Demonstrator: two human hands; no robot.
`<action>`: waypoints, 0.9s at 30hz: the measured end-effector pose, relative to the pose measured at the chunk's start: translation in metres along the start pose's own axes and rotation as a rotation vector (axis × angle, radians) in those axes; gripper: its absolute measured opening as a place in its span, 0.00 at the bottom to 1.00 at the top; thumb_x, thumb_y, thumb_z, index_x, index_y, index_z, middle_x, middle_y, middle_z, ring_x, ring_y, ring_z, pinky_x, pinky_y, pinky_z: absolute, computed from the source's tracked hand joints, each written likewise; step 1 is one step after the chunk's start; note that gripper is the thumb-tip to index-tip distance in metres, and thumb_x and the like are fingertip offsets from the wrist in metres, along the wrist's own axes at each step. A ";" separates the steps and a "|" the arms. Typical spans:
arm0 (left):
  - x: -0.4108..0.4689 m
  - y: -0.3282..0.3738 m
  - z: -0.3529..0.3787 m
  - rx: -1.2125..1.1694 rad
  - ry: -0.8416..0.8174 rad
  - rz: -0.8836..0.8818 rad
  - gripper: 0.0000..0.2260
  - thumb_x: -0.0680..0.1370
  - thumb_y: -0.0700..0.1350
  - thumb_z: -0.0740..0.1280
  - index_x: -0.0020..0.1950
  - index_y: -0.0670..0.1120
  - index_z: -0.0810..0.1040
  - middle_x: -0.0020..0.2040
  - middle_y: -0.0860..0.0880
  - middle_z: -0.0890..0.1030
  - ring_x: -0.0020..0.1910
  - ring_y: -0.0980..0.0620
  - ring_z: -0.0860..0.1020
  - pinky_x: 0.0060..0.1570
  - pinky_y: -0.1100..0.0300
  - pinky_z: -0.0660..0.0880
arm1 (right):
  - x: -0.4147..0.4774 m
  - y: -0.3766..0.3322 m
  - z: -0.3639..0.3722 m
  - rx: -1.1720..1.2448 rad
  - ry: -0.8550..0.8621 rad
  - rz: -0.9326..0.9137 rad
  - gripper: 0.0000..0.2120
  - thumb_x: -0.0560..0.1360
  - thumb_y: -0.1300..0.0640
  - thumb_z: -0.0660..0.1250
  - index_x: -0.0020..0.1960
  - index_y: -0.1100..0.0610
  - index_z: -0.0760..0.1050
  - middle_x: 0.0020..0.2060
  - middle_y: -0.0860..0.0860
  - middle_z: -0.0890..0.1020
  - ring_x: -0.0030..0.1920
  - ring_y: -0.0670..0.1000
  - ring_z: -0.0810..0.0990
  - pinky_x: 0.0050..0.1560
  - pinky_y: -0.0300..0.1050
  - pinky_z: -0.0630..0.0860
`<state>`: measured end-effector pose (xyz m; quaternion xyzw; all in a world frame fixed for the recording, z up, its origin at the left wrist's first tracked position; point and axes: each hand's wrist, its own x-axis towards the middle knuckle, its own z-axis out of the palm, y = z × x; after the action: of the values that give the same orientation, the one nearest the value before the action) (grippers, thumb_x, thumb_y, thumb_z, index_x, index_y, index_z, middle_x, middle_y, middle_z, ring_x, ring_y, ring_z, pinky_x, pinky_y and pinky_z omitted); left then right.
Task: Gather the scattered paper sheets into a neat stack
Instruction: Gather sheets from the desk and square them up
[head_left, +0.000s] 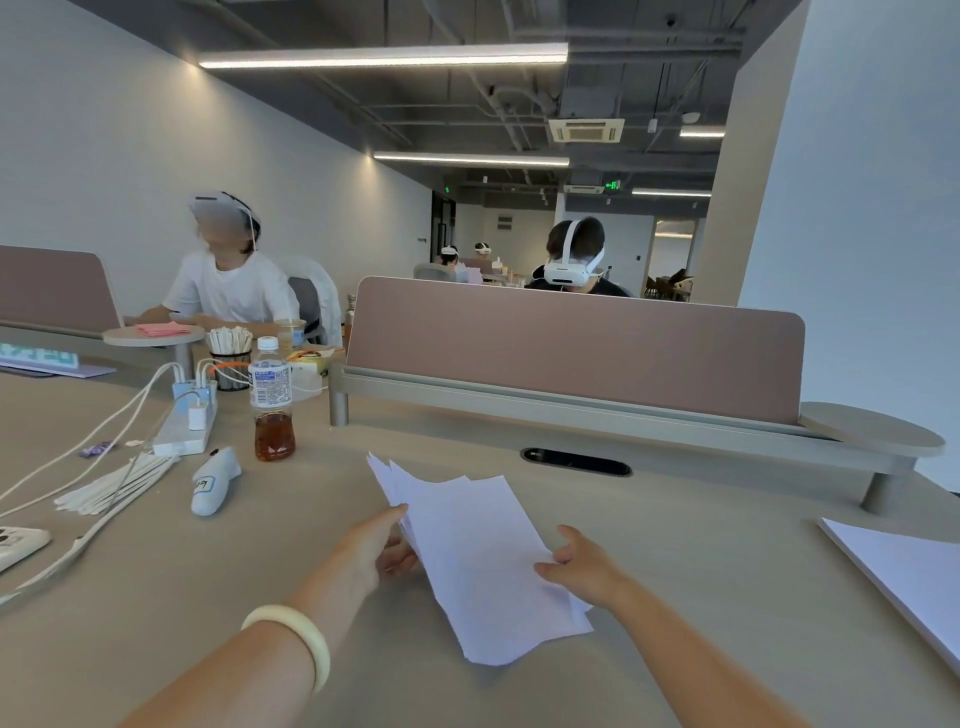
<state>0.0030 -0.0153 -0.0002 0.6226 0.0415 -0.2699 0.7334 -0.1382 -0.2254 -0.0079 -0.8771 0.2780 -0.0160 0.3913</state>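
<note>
Two bare hands hold a loose bundle of white paper sheets at the middle of the beige surface. I see the left hand gripping the bundle's left edge, thumb on top and fingers curled beneath. The right hand pinches the right edge, fingertips on the top sheet. The sheets are unevenly aligned, their far corners fanned apart. A pale bangle circles the left wrist. Left of the bundle stand a clear plastic bottle of amber drink and a white power strip. A separate white paper stack lies at the surface's right edge, well apart.
</note>
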 end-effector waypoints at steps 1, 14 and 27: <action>-0.002 -0.002 0.000 0.008 -0.017 -0.017 0.07 0.77 0.44 0.65 0.46 0.39 0.73 0.24 0.44 0.76 0.21 0.48 0.73 0.24 0.61 0.70 | -0.002 0.001 -0.001 0.002 0.001 -0.001 0.38 0.75 0.51 0.66 0.77 0.56 0.50 0.68 0.55 0.71 0.68 0.53 0.70 0.66 0.44 0.66; 0.008 0.003 -0.006 0.338 0.026 0.236 0.14 0.77 0.30 0.61 0.63 0.35 0.72 0.54 0.38 0.78 0.50 0.42 0.76 0.48 0.51 0.74 | -0.004 0.020 -0.011 0.295 0.043 0.057 0.26 0.74 0.60 0.69 0.69 0.63 0.66 0.59 0.57 0.76 0.52 0.54 0.79 0.51 0.43 0.75; -0.036 0.057 0.016 0.143 -0.479 0.547 0.16 0.69 0.41 0.68 0.57 0.42 0.79 0.53 0.44 0.84 0.48 0.47 0.84 0.46 0.55 0.81 | -0.021 -0.020 -0.079 0.741 0.142 -0.246 0.21 0.74 0.56 0.71 0.65 0.57 0.72 0.57 0.52 0.82 0.55 0.53 0.82 0.52 0.45 0.79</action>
<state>-0.0067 -0.0132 0.0687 0.5794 -0.3182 -0.2044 0.7220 -0.1662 -0.2581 0.0649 -0.7000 0.1725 -0.2228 0.6562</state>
